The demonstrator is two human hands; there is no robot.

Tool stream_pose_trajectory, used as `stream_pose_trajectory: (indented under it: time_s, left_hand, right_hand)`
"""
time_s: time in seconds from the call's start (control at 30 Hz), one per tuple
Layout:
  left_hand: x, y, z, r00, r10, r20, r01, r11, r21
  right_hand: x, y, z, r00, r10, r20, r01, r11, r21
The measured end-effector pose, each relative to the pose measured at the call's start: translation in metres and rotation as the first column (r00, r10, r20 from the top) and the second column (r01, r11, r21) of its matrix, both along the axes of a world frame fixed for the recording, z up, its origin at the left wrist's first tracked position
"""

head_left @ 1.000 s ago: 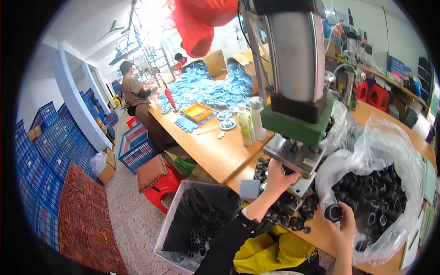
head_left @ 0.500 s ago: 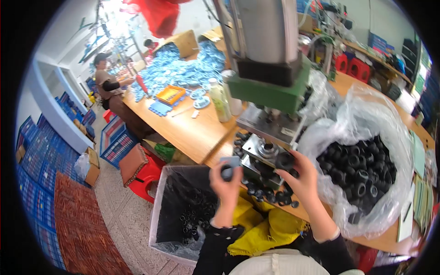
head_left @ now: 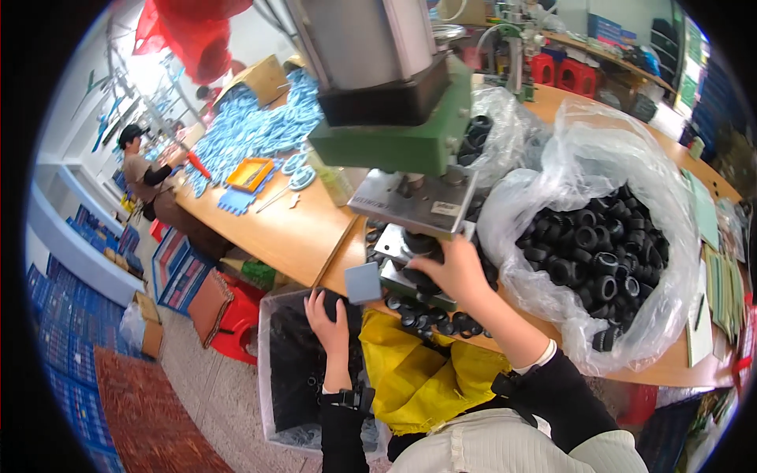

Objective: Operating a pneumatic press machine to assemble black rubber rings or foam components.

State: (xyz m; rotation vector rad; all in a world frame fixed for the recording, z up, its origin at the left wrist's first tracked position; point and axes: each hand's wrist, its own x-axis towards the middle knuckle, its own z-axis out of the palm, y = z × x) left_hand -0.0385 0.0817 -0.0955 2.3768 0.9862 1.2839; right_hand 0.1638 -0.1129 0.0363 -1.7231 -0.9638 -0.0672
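Note:
My right hand (head_left: 461, 276) is at the press, thumb and fingers closed about a black ring (head_left: 420, 243) on the metal die (head_left: 392, 244); the hand partly hides the ring. Above it hangs the press's steel upper plate (head_left: 410, 201), under a green head (head_left: 402, 142). To the left, my left hand (head_left: 327, 323) is held over a bin (head_left: 272, 394) lined with black plastic, its fingers apart and nothing seen in them. Between my hands a square grey plate (head_left: 363, 284) stands out at the die's left side. Several black rings (head_left: 441, 323) lie below the die.
A clear plastic bag (head_left: 512, 292) full of black rings stands on the table at the right. Yellow cloth (head_left: 426, 370) covers my lap. Blue pieces (head_left: 252, 130) are heaped at the far left, where another person (head_left: 150, 173) stands. A red stool (head_left: 240, 319) is beside the bin.
My left hand has moved down and left over the bin, and the black ring it held is gone from it. My right hand has brought its black ring onto the die. The view has shifted.

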Motion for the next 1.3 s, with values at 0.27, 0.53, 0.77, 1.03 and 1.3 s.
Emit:
stream_pose_trajectory:
  time_s: [0.27,0.53,0.77,1.03,1.3]
  left_hand:
    - [0.070,0.020,0.000,0.922,-0.160,-0.353,0.167,0.986,-0.010]
    - [0.074,0.011,-0.003,0.947,-0.157,-0.279,0.179,0.982,0.055]
    - [0.084,-0.043,0.097,0.872,-0.441,0.213,0.415,0.896,0.156]
    - [0.153,-0.077,0.134,0.704,-0.562,0.434,0.695,0.669,-0.263]
    - [0.107,-0.092,0.112,0.876,-0.255,0.409,0.324,0.940,-0.108]
  right_hand:
    - [0.024,-0.140,-0.006,0.842,-0.456,0.290,0.516,0.838,-0.180]
    - [0.039,-0.203,-0.032,0.878,-0.377,0.295,0.474,0.769,-0.429]
    - [0.038,-0.192,-0.024,0.858,-0.508,0.079,0.513,0.855,-0.076]
    - [0.011,-0.178,-0.002,0.939,-0.342,0.033,0.342,0.939,-0.028]
    - [-0.024,-0.075,-0.008,0.966,0.069,-0.251,-0.014,0.976,0.216]
